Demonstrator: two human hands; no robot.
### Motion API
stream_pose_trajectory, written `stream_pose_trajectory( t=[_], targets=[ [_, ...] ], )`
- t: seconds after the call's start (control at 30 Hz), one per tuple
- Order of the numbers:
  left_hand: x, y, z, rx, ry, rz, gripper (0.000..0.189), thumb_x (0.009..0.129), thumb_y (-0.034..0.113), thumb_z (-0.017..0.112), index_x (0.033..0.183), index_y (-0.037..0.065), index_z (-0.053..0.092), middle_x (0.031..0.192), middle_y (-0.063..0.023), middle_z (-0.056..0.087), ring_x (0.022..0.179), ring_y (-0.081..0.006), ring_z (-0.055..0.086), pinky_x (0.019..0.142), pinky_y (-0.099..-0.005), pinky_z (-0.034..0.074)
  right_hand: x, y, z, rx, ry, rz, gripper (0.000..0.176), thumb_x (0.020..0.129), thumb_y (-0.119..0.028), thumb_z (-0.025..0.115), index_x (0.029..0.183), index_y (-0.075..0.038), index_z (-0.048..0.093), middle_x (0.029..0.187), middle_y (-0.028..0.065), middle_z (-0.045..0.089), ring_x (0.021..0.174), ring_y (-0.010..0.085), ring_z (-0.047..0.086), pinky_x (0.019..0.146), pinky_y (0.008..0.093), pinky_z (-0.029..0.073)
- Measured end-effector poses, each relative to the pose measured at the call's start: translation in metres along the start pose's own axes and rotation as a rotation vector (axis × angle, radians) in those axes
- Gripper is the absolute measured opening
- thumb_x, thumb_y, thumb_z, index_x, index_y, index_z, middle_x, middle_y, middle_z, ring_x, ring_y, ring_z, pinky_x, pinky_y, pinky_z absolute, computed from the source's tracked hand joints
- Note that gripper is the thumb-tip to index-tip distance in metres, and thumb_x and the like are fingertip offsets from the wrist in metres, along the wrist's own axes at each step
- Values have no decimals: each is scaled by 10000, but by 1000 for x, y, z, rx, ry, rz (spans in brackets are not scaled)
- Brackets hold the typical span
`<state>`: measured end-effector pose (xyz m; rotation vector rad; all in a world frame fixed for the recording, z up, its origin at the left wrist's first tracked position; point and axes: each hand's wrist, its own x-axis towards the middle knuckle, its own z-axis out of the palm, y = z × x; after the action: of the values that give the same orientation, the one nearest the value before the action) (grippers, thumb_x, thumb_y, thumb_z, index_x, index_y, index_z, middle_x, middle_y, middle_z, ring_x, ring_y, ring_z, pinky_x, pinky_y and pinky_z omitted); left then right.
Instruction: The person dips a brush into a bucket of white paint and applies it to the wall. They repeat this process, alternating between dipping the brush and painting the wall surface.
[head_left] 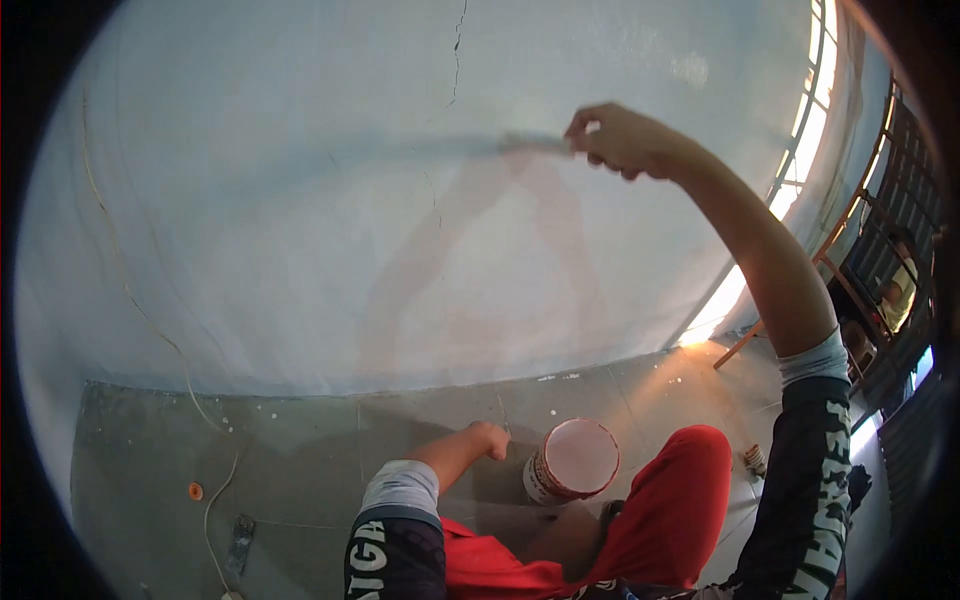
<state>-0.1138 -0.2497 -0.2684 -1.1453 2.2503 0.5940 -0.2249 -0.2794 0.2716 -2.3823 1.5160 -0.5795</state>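
Observation:
My right hand [622, 143] is raised against the pale wall [300, 250], its fingers closed around a slim, motion-blurred tool that looks like a paintbrush [540, 144]. The tool's far end points left and meets the wall. A darker blurred band stretches leftward from it. Lower down, my left hand [487, 438] is curled into a fist above the floor, with nothing visible sticking out of it. Just right of that fist stands a bucket [535, 480] with a stained rim and whitish contents.
A thin cable [160, 335] trails down the wall onto the tiled floor [310, 450]. Near it lie an orange ring [196, 491] and a dark flat scraper-like piece [240, 545]. A crack [457, 55] marks the wall. At right are a bright window, a wooden-legged frame [738, 345] and another person [900, 290].

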Motion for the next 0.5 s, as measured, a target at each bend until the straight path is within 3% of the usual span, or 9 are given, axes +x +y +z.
stream_pose_trajectory(
  t=[0.07,0.13,0.2,0.23,0.33,0.4,0.43,0.47,0.5],
  targets=[
    [-10,3,-3,-10,3,-2,472,736,197,565,1184,96,677,1227,-108,660,1122,-307,630,893,-465,524,-1,-21,-20,25,155,-105,243,898,-234,595,1063,-55,608,712,26,505,536,89,349,426,247,298],
    [-2,-2,3,-7,-7,-10,474,733,197,569,1183,96,677,1220,-110,662,1121,-305,631,891,-465,525,6,-48,-40,-88,385,-224,252,887,-205,580,1070,-32,592,767,112,607,551,190,520,465,348,425],
    [4,-6,10,-8,-16,-15,475,729,197,573,1182,96,677,1213,-112,665,1121,-302,632,890,-464,526,2,-72,-24,-354,964,-521,244,927,-126,548,1066,61,619,971,244,681,932,346,669,759,411,540],
    [3,-8,12,-11,-17,-17,473,728,196,572,1177,98,680,1212,-110,665,1120,-299,634,885,-465,528,-3,-100,-46,-194,686,-323,255,925,-121,549,1091,65,604,932,228,685,888,348,674,713,405,541],
    [2,-10,10,-14,8,-35,470,725,196,574,1173,104,684,1213,-106,665,1115,-293,638,879,-467,530,73,-103,-42,-417,848,-284,236,926,-123,562,1065,62,612,867,195,679,799,303,670,629,384,517],
    [1,-6,8,-16,27,-44,470,724,195,577,1173,107,684,1216,-105,664,1111,-291,640,877,-470,531,122,-65,-10,-516,795,-510,245,858,-144,546,1060,-6,570,897,252,659,742,399,653,629,493,508],
    [0,-5,5,-13,25,-36,467,726,195,580,1173,107,685,1224,-104,661,1114,-295,639,879,-473,531,71,-84,29,-279,750,-359,238,827,-95,524,1025,34,545,979,332,631,923,525,607,779,561,486],
    [-1,-5,1,-10,25,-26,465,728,195,582,1172,108,685,1231,-103,657,1116,-298,637,880,-476,530,60,-81,41,-324,657,-309,240,826,-93,532,1015,54,544,938,319,641,939,510,603,780,561,482],
    [-5,-4,-4,-14,30,-23,465,728,195,582,1172,108,685,1231,-103,657,1116,-298,637,880,-476,530,64,-65,47,-373,621,-399,221,822,-85,516,980,65,557,842,282,648,755,436,644,657,522,501]
  ],
)
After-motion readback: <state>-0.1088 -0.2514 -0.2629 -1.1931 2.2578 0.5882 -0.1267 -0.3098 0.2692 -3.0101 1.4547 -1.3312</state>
